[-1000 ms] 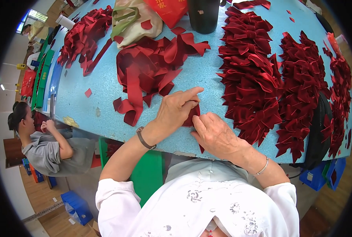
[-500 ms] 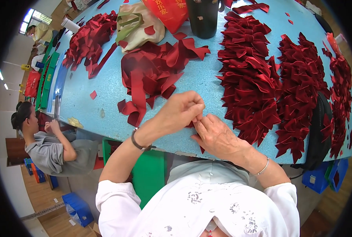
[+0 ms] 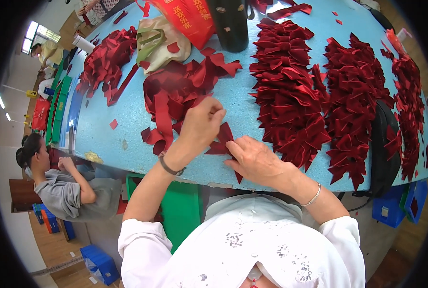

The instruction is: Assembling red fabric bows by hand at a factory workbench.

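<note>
Between my hands, near the table's front edge, is a dark red ribbon piece (image 3: pixel 221 140) with pointed ends, partly covered by my fingers. My right hand (image 3: pixel 257 161) is closed on it, thumb and forefinger at its side; one pointed tip shows below them. My left hand (image 3: pixel 202 126) is raised to the left of that piece with its fingers curled together; whatever it may pinch is hidden. Just beyond the left hand lies a loose heap of red ribbon strips (image 3: pixel 163 89). To the right stands a long, dense row of folded red bows (image 3: pixel 291 91).
Further right are a second row of bows (image 3: pixel 353 105), a black bag (image 3: pixel 386 144) and another bow row (image 3: pixel 408 105). A dark tumbler (image 3: pixel 231 26), a red bag (image 3: pixel 187 19) and a cream cloth bag (image 3: pixel 168 41) stand behind. A person in grey (image 3: pixel 65 182) sits at left.
My hands have come apart: the left moved up and to the left, while the right stays near the edge. More of the ribbon piece now shows between them. The whole view has shifted slightly.
</note>
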{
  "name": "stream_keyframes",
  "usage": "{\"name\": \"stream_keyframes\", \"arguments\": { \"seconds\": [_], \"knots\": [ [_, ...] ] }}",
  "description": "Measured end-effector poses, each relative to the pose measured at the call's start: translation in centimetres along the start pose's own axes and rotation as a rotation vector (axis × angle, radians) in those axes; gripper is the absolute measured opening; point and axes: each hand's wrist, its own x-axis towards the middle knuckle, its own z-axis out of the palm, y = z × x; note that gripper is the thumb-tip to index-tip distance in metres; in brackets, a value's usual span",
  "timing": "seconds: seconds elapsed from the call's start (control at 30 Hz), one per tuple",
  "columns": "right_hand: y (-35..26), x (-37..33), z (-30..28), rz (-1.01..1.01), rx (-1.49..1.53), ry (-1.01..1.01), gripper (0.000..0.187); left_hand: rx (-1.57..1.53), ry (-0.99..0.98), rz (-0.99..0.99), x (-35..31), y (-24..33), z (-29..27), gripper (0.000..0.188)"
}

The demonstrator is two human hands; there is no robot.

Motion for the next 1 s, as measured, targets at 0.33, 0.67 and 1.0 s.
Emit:
{"name": "stream_keyframes", "arguments": {
  "seconds": [0.33,0.67,1.0],
  "knots": [
    [-0.4,-2.7,-5.8,0.362,0.438,0.216,0.011,-0.306,-0.266,-0.033,-3.9,3.3,-1.9,0.013],
    [-0.3,-2.4,-2.3,0.337,0.560,0.256,0.009,-0.221,-0.425,0.036,-3.7,2.0,0.8,0.009],
    [0.0,-2.3,-0.9,0.084,0.207,-0.022,0.010,-0.161,-0.373,0.029,-3.9,1.8,1.3,0.008]
  ]
}}
